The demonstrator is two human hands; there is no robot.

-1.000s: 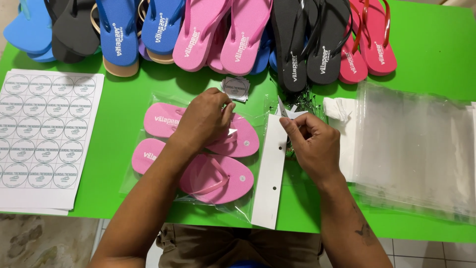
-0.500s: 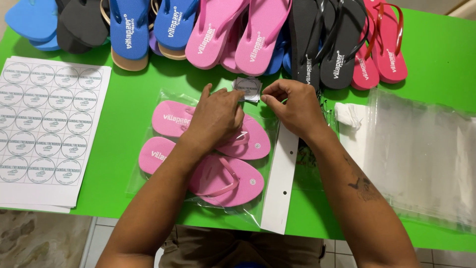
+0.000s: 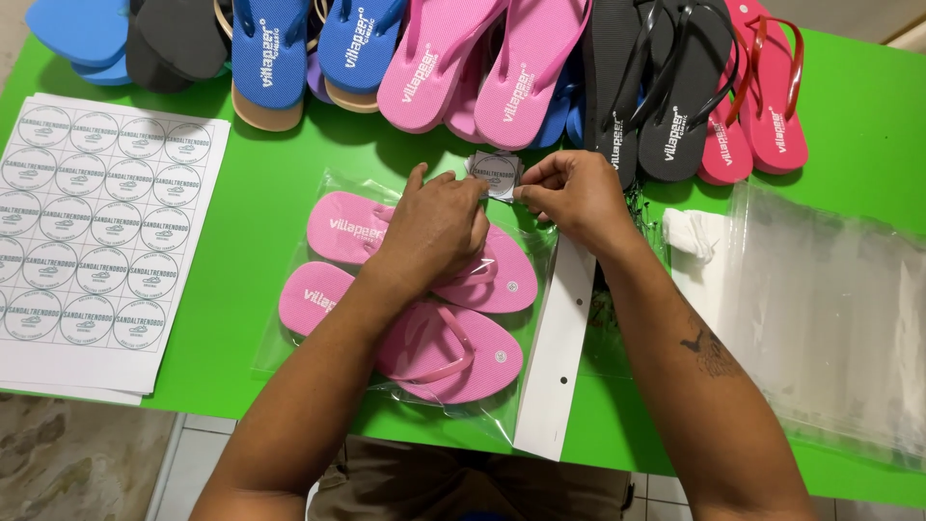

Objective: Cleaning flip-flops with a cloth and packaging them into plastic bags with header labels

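Bagged pair: the pink flip-flops [image 3: 424, 309] lie in a clear plastic bag [image 3: 289, 338] on the green table [image 3: 251, 241], right under my forearms; I judge them light and springy, the film slick and crinkly, so the bag slides easily.
White header strip [image 3: 558, 347]: it runs along the bag's right edge, thin and stiff-looking, with small holes; best gripped by its long edges.
Left hand [image 3: 434, 227]: it rests on the upper sandal and presses the bag down, fingertips closed on the left side of the small sticker [image 3: 499, 176].
Right hand [image 3: 569, 193]: thumb and forefinger are pinched on the sticker's right side, the other fingers curled in.
Sticker: small, round on a square backing, held between both hands just above the bag's top edge; I judge it flimsy and tacky, so hold it only at the rim.
Sticker sheet [image 3: 96, 232]: it lies flat, well to my left, apart from the bag.
Empty bags [image 3: 830, 318]: a loose clear stack at my right, beside a scrap of white cloth or paper [image 3: 690, 232].
Far row: blue, pink, black and red sandals [image 3: 540, 68] crowd the table's far edge, close beyond my fingers, leaving little room there.
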